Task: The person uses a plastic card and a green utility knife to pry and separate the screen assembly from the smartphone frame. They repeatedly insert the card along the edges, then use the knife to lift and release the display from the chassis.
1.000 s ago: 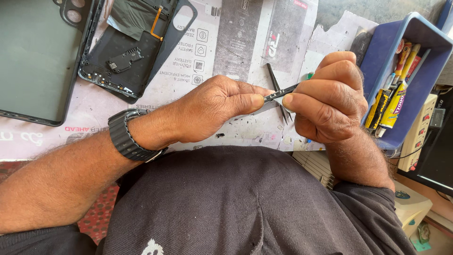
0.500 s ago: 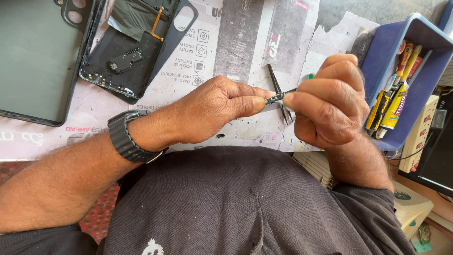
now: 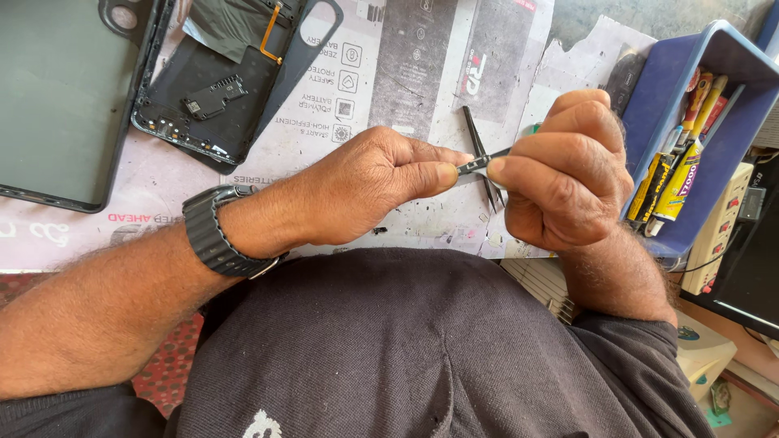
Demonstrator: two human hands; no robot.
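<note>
While both hands meet | small dark part (image 3: 475, 165) pinched between left hand (image 3: 369, 191) and right hand (image 3: 560, 182) fingers.

Two hands: left hand (image 3: 369, 191), right hand (image 3: 564, 174); one tweezers (image 3: 483, 158), one opened phone (image 3: 219, 89), one blue tray (image 3: 690, 105), one wristwatch (image 3: 215, 231)

The left hand (image 3: 369, 186) reaches in from the left, forearm bare, wrist straight, thumb and forefinger pinched together at their tips. The right hand (image 3: 560, 170) faces it, fingers curled into a loose fist, thumb pressed to forefinger. The two pinches nearly meet above the lap
</note>
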